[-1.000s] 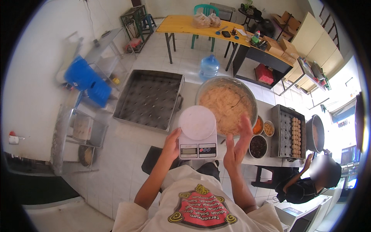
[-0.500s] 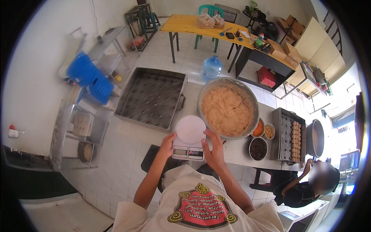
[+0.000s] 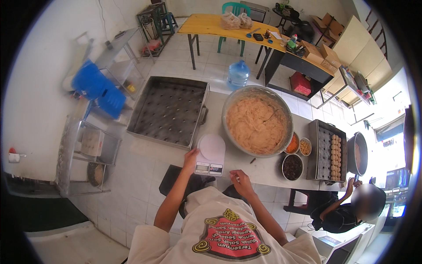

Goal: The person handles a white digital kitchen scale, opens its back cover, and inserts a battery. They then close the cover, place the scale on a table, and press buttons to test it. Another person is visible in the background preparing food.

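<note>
A white kitchen scale (image 3: 212,152) with a round top plate lies at the near edge of the table. My left hand (image 3: 190,162) grips the scale's left side. Just right of the scale, over the table's near edge, my right hand (image 3: 241,182) has its fingers loosely curled, and nothing shows in them. Beyond the scale stands a large metal bowl (image 3: 226,127) of pale orange-brown dough (image 3: 257,123). A thin handle sticks out of the dough. To the scale's far left lies a dark metal tray (image 3: 169,112) with rows of round hollows.
Right of the dough are bowls of orange bits (image 3: 292,144), yellow bits (image 3: 305,147) and dark pieces (image 3: 292,167). A second tray (image 3: 323,152) holds rows of dough balls (image 3: 336,157). A person (image 3: 336,213) sits at the right by a pan (image 3: 357,154). A water jug (image 3: 238,75) stands behind.
The scale has slid slightly left and away from me. My right hand has let go of it and drawn back toward the table's near edge; my left hand stays on it.
</note>
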`<state>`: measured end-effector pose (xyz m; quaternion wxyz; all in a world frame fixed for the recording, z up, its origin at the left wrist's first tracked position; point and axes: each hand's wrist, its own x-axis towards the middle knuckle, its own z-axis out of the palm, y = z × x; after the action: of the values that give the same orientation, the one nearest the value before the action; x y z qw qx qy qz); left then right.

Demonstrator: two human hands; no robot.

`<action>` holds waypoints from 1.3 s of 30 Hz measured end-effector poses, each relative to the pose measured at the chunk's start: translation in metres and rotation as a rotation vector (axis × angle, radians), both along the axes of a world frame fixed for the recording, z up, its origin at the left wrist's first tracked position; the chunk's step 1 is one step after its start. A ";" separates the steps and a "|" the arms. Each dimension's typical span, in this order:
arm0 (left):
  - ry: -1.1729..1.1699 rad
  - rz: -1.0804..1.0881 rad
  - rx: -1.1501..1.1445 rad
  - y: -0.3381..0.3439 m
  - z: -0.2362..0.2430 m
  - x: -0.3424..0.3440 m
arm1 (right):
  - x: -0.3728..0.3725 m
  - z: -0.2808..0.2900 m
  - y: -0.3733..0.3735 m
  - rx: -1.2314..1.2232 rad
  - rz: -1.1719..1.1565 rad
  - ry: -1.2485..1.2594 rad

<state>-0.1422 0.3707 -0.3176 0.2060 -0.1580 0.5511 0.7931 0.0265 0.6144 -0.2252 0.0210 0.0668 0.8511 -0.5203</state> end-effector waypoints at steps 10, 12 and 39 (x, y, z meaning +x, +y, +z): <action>0.611 -0.571 -1.036 -0.024 0.066 0.033 | -0.008 -0.028 -0.020 0.339 0.128 -0.021; 0.619 -0.626 -1.074 -0.026 0.084 0.043 | -0.015 -0.036 -0.024 0.392 0.125 -0.017; 0.742 -0.431 -1.096 -0.028 0.030 0.037 | -0.105 -0.039 -0.078 0.880 0.497 -0.038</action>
<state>-0.1054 0.3431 -0.2874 0.0473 0.1553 0.9250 0.3436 -0.0781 0.5368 -0.2638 0.1295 -0.1257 0.9794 -0.0903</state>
